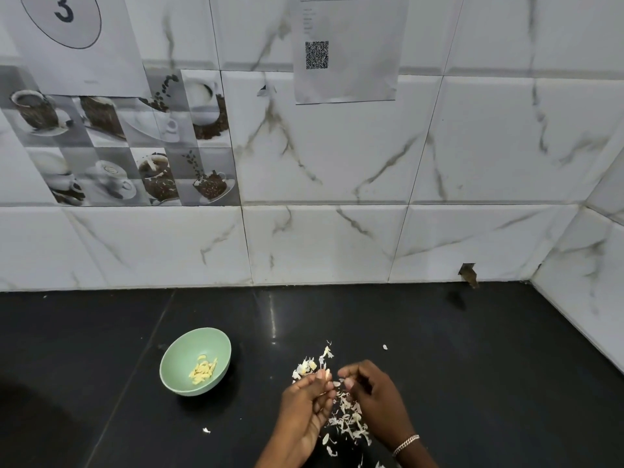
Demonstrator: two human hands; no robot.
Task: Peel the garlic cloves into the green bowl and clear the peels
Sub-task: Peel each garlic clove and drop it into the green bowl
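The bowl (182, 351) is coloured pale green, the cloves (202, 369) inside pale yellow. White peels (347, 417) are seen on the black counter (472, 349). The wall tiles (337, 157) are veined grey on white; 1 panel (135, 146) is printed with brown coffee cups.

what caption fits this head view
Left hand and right hand peel a clove above peels; bowl holds peeled garlic.

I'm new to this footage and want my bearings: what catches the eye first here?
Low at centre, the left hand and right hand pinch a small clove between their fingertips, above a scatter of white peels on the black counter. To their left sits a green bowl holding peeled cloves.
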